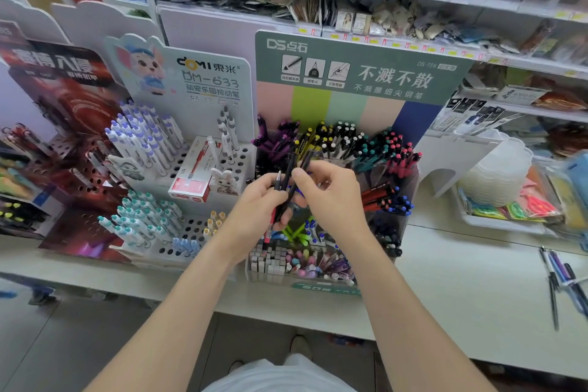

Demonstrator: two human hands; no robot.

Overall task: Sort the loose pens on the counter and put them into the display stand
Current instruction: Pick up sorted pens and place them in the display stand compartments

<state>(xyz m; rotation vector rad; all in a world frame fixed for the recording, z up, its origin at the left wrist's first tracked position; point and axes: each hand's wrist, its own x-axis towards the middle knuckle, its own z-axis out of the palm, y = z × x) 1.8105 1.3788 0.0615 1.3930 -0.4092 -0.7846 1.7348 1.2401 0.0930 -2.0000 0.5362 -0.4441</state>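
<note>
A bundle of pens [284,191], mostly dark-barrelled with one red end sticking out below, stands nearly upright in the left grip [257,205], whose fingers curl round its middle. The right grip [332,197] meets it from the right: thumb and curled fingers pinch the upper part of the same bundle, so both hands touch over it. The bundle is held in the air just in front of the display stand [359,73], over its middle compartments.

The stand has a green header board and stepped clear compartments. The far row holds pens sorted by cap colour, from left to right purple, yellow, white, teal and pink. On the right side sit red-barrelled pens and blue-capped ones, with dark pens below them. Under the hands are bright green pens and some blue-tipped ones. The near row holds small pale blocks on the left and pastel pens on the right.

More loose pens [560,277] lie on the white surface [461,296], well apart to the right of the stand.

Left of the stand, a white holed rack [203,79] carries lilac-capped pens far, teal-capped ones near, and a red box [191,178] lying on it. To the right a tray [496,221] holds bright packets beside a stack of clear tubs [496,175].
</note>
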